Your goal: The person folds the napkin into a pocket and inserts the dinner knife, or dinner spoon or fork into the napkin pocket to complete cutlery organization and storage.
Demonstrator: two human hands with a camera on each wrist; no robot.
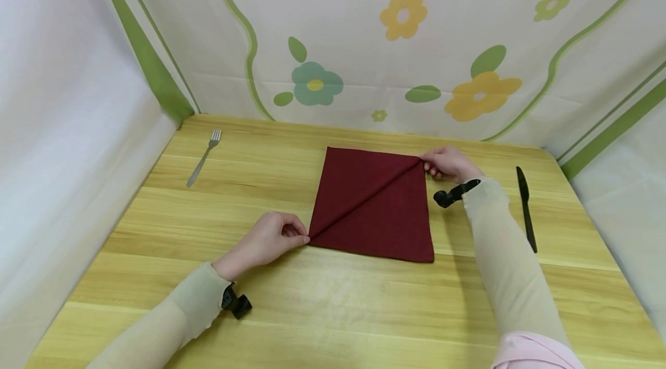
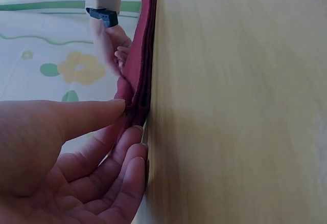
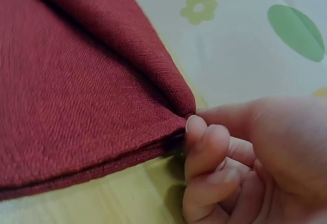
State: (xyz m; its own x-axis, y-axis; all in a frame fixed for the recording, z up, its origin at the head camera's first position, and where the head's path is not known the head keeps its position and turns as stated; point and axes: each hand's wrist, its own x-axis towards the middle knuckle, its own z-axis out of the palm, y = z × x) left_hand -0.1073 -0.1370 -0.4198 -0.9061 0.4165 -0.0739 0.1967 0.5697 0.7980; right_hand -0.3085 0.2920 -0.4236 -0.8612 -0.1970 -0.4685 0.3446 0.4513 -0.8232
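Note:
A dark red cloth napkin [image 1: 398,218] lies as a layered square on the wooden table, with a diagonal fold running from its near left corner to its far right corner. My left hand [image 1: 273,240] pinches the near left corner; in the left wrist view the thumb [image 2: 97,115] presses on the stacked cloth layers [image 2: 143,55] at the table's surface. At the far right corner my right hand [image 1: 448,163] pinches the other end of the fold. Close up in the right wrist view, the right fingers [image 3: 209,152] grip the tip of the rolled fold [image 3: 138,55].
A metal fork [image 1: 206,155] lies at the far left of the table [image 1: 333,311]. To the right, beyond the right forearm, lies a black knife [image 1: 525,207]. A white curtain [image 1: 354,28] with printed flowers hangs behind the table's back edge.

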